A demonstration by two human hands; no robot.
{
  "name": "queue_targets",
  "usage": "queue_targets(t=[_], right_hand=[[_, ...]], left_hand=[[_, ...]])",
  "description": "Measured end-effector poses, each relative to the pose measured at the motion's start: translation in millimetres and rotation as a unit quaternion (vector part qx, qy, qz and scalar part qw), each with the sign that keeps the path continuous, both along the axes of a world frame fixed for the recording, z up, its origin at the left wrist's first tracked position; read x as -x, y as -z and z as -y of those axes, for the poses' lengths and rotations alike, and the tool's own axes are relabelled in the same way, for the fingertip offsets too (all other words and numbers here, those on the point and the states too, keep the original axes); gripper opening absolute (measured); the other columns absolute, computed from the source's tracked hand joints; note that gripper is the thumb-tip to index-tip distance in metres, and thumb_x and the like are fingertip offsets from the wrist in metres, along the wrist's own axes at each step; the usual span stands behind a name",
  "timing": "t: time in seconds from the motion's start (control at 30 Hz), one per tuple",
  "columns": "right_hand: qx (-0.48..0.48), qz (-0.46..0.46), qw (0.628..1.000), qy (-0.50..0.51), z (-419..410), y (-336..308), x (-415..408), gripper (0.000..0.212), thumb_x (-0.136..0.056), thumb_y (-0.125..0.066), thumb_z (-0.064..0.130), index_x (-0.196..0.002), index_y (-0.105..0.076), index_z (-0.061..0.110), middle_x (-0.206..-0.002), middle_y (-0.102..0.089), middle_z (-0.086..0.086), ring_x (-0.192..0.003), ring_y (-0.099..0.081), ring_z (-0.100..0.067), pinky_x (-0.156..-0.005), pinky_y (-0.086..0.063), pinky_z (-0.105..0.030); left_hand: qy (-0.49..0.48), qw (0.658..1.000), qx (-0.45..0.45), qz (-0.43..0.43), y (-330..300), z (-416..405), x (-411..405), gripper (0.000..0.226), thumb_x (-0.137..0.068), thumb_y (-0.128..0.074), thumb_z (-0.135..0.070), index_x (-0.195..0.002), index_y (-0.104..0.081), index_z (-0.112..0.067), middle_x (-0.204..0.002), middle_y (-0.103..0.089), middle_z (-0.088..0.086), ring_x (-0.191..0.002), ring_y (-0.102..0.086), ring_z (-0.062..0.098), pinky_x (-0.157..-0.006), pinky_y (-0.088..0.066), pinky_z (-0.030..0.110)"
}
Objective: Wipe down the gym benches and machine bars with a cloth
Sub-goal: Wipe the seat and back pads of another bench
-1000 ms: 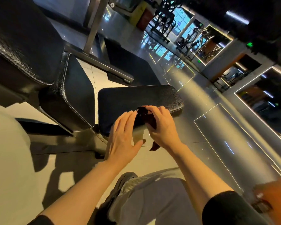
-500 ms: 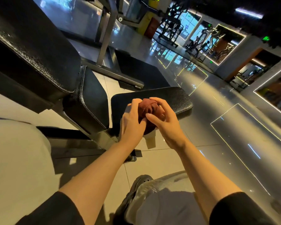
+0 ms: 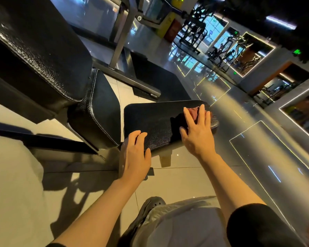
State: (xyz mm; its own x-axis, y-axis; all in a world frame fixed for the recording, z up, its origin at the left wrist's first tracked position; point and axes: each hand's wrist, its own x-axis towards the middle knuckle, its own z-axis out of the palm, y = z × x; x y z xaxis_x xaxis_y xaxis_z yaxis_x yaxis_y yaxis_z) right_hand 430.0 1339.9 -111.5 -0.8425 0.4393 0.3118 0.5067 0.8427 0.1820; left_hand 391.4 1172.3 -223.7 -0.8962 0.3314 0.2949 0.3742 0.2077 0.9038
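Cloth [image 3: 194,113] under right hand [image 3: 197,132], left hand [image 3: 136,154] well apart

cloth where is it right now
In the head view, the reddish cloth lies flat on the far right end of the black seat pad, pressed under the right hand.

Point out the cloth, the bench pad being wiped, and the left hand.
cloth [image 3: 194,112]: head view, reddish fold showing between the right hand's fingers.
bench pad [image 3: 150,114]: head view, bare black top surface.
left hand [image 3: 136,154]: head view, back of the hand, at the pad's near edge.
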Motion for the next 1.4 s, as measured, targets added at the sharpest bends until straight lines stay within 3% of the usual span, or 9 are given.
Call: queue_targets(t=[0.13,0.27,0.43,0.53,0.77,0.97,1.1,1.2,1.4], right_hand=[[-0.016,-0.004,1.000,0.011,15.1,2.1,20.5,0.067,-0.097,-0.053,0.015,-0.154,-0.020,0.026,-0.162,-0.004,-0.015,-0.147,-0.006,-0.041,-0.104,-0.041,-0.052],[0.004,0.066,0.994,-0.082,36.1,21.7,54.4,0.070,-0.090,-0.062,0.009,-0.150,-0.029,0.024,-0.158,-0.013,-0.015,-0.144,-0.019,-0.040,-0.096,-0.052,-0.047],[0.044,0.139,0.971,-0.192,72.5,49.6,77.3,0.059,-0.094,-0.060,0.019,-0.147,-0.037,0.029,-0.159,-0.020,-0.009,-0.145,-0.019,-0.034,-0.108,-0.040,-0.046],[0.029,0.152,0.963,-0.222,76.3,48.2,72.7,0.058,-0.090,-0.065,0.022,-0.143,-0.042,0.029,-0.156,-0.024,-0.006,-0.142,-0.021,-0.030,-0.100,-0.048,-0.043],[0.030,-0.021,0.997,-0.066,37.8,13.6,46.7,0.061,-0.085,-0.062,0.002,-0.140,-0.048,0.026,-0.146,-0.036,-0.008,-0.129,-0.033,-0.033,-0.089,-0.050,-0.042],[0.029,0.086,0.982,-0.165,87.8,47.7,58.1,0.062,-0.084,-0.072,0.020,-0.140,-0.045,0.028,-0.142,-0.037,-0.012,-0.127,-0.033,-0.031,-0.095,-0.043,-0.036],[0.043,0.117,0.969,-0.213,108.7,61.3,47.0,0.058,-0.083,-0.076,0.024,-0.136,-0.052,0.026,-0.141,-0.039,-0.015,-0.127,-0.035,-0.032,-0.098,-0.042,-0.035],[0.057,0.127,0.959,-0.246,111.1,57.2,32.7,0.048,-0.081,-0.076,0.015,-0.126,-0.061,0.023,-0.134,-0.045,-0.016,-0.117,-0.040,-0.032,-0.086,-0.037,-0.029],[0.064,0.148,0.956,-0.247,118.6,53.6,1.7,0.043,-0.079,-0.075,0.007,-0.117,-0.065,0.023,-0.131,-0.045,-0.015,-0.113,-0.041,-0.028,-0.084,-0.033,-0.025]], left_hand=[[-0.017,1.000,0.016,0.009,12.6,2.4,1.9,0.045,-0.089,-0.063,-0.007,-0.133,-0.054,-0.007,-0.139,-0.048,0.009,-0.129,-0.044,0.025,-0.105,-0.032,0.032],[-0.019,0.999,0.022,0.016,14.1,5.3,2.2,0.043,-0.092,-0.060,-0.010,-0.134,-0.053,-0.008,-0.140,-0.049,0.008,-0.130,-0.044,0.023,-0.105,-0.030,0.027],[-0.017,0.999,0.017,0.037,14.4,8.3,-2.6,0.048,-0.092,-0.059,-0.005,-0.138,-0.046,-0.004,-0.141,-0.046,0.010,-0.129,-0.046,0.024,-0.107,-0.033,0.027],[-0.014,0.999,0.036,0.020,17.6,11.2,-4.2,0.045,-0.089,-0.061,-0.003,-0.132,-0.050,-0.002,-0.135,-0.049,0.013,-0.119,-0.053,0.028,-0.100,-0.047,0.039],[-0.005,0.999,0.047,-0.021,22.5,25.2,-10.3,0.040,-0.088,-0.063,-0.005,-0.128,-0.058,-0.004,-0.133,-0.054,0.012,-0.121,-0.052,0.028,-0.098,-0.048,0.044],[0.020,0.997,0.072,-0.028,30.1,48.3,-12.6,0.044,-0.086,-0.062,0.002,-0.130,-0.057,-0.001,-0.132,-0.056,0.016,-0.123,-0.053,0.032,-0.098,-0.046,0.044],[0.023,0.995,0.097,-0.008,36.3,64.8,-13.4,0.043,-0.084,-0.062,0.006,-0.126,-0.058,0.001,-0.123,-0.059,0.016,-0.117,-0.056,0.031,-0.093,-0.047,0.035],[0.041,0.994,0.098,0.022,37.5,74.2,-15.9,0.044,-0.091,-0.055,0.001,-0.135,-0.050,-0.002,-0.132,-0.053,0.011,-0.125,-0.047,0.025,-0.099,-0.042,0.031],[0.086,0.992,0.084,0.043,34.4,83.0,-18.6,0.043,-0.095,-0.049,0.000,-0.138,-0.046,-0.003,-0.145,-0.042,0.009,-0.135,-0.038,0.021,-0.108,-0.027,0.021]])
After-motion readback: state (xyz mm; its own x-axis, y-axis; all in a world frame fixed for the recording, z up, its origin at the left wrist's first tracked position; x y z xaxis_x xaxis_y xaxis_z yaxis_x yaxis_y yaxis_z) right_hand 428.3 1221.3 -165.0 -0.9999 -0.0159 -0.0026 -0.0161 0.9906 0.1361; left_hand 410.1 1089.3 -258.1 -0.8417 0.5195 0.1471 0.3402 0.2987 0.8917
